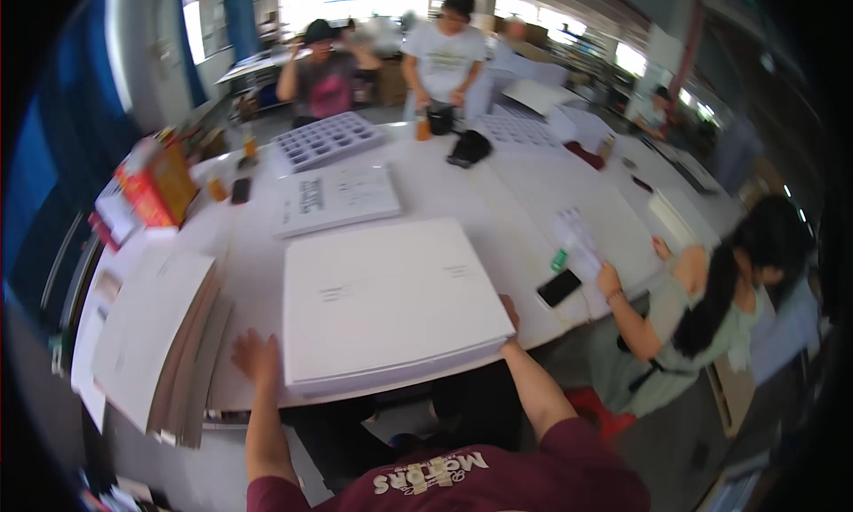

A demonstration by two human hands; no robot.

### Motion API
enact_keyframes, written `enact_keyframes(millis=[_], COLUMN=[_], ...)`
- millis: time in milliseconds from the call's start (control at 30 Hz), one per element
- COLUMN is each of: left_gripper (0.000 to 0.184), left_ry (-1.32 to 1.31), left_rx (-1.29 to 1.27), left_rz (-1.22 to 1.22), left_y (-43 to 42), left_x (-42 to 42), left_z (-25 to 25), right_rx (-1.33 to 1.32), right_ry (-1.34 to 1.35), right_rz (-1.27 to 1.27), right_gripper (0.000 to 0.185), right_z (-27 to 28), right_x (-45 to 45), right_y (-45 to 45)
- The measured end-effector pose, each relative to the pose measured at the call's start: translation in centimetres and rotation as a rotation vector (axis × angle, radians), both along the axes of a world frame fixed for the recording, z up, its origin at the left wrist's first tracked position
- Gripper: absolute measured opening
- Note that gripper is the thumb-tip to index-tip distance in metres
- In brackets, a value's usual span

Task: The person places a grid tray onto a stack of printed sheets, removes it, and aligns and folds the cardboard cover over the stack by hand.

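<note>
A large, flat white box [391, 303] with small printed text on its top lies on the table before me. My left hand [256, 357] is just left of the box, its fingers spread and nothing held. At the box's right front corner is my right hand [508, 317], against or very near its side; part of its fingers is hidden, so I cannot tell whether it grips. Behind the box lies a wrapped white package [338, 198] with dark print.
A stack of large boards [155, 334] overhangs the table's left front edge. White compartment trays [329, 141], a red-orange carton [158, 183], a black phone [559, 288] and a black cap [468, 148] are on the table [524, 219]. A co-worker [702, 299] sits at right; others are across.
</note>
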State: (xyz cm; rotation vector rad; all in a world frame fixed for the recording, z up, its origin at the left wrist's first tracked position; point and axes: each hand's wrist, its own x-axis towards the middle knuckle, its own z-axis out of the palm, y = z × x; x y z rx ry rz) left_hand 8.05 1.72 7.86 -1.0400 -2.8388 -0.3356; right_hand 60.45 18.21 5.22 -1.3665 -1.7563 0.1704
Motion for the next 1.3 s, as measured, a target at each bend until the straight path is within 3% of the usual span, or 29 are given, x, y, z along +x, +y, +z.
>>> enact_keyframes(millis=[67, 133, 267, 400, 667, 833, 933, 1033, 1167, 1233, 1300], left_gripper=[0.066, 0.065, 0.064, 0.063, 0.06, 0.06, 0.059, 0.058, 0.057, 0.056, 0.056], left_ry=[0.022, 0.01, 0.042, 0.078, 0.164, 0.208, 0.259, 0.321, 0.443, 0.547, 0.882], left_rx=[-0.041, -0.078, -0.122, -0.156, -0.156, -0.144, -0.132, -0.121, -0.089, -0.073, -0.041], left_rz=[-0.012, -0.024, -0.029, -0.019, -0.049, -0.072, -0.099, -0.128, -0.178, -0.219, -0.27], left_y=[-0.1, -0.5, -0.3, 0.4, 0.6, 0.7, 1.2, 1.3, 0.9, 0.7, 0.6], left_x=[0.1, 1.4, 0.0, -1.6, -4.8, -3.8, -3.9, -3.9, -5.1, -7.0, -10.0], left_z=[0.1, 2.0, 0.4, -1.6, -5.6, -4.4, -4.8, -5.3, -6.1, -7.8, -10.8], right_rx=[0.022, -0.093, -0.148, -0.105, -0.066, -0.23, -0.172, 0.023, -0.089, -0.002, 0.035], right_ry=[-0.009, -0.214, -0.056, -0.175, -0.137, 0.197, 0.181, -0.044, -0.033, -0.101, -0.148], right_rz=[0.003, -0.091, -0.082, -0.066, -0.043, 0.08, 0.154, 0.185, 0.141, 0.095, 0.074], right_gripper=[0.024, 0.025, 0.024, 0.023, 0.022, 0.015, 0.016, 0.018, 0.023, 0.025, 0.026], right_z=[-0.5, 1.8, 2.6, 2.9, 2.1, -0.1, -0.5, -0.2, 1.8, 2.0, 2.1], right_x=[0.2, -0.3, -0.2, -0.1, 0.2, 2.0, 3.2, 3.2, 2.3, 2.6, 2.6], right_y=[0.3, -0.7, -1.1, -1.3, -1.1, -0.4, -1.2, -1.7, -2.7, -3.2, -3.3])
